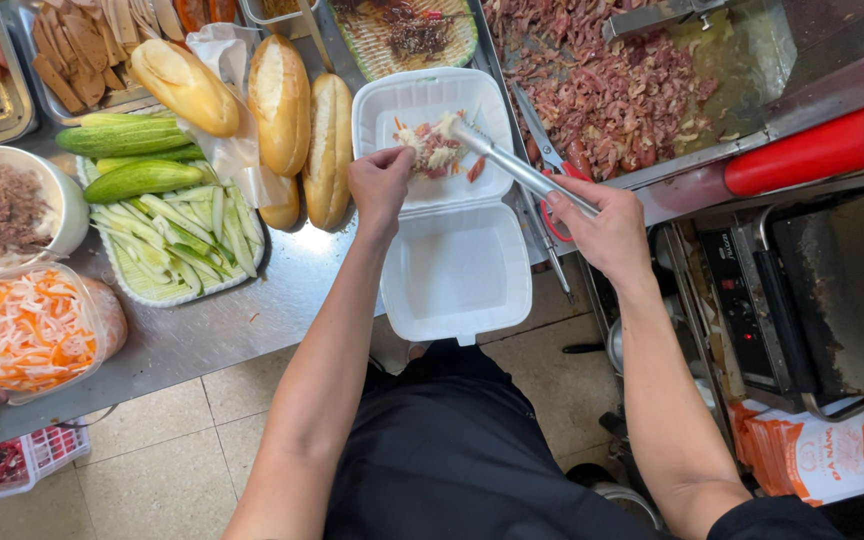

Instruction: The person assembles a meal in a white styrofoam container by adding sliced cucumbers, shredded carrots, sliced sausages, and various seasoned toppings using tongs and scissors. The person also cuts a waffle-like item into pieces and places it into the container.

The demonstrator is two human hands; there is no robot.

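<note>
Tongs [517, 165] clenched in right hand [607, 225], long axis diagonal, tips toward food; left hand [380, 185] pinching food [430, 145].

my left hand [380, 185] covers part of the food heap [434, 145] in the foam box [457, 255], so what my fingertips pinch can't be told. my right hand [607, 225] wraps the tongs [522, 168], hiding their rear end, and it also covers part of the red-handled scissors [552, 165]. the griddle of chopped meat [612, 90] is cut off at the top edge, the red bottle [822, 150] at the right edge, the red basket [12, 465] at the left.
</note>
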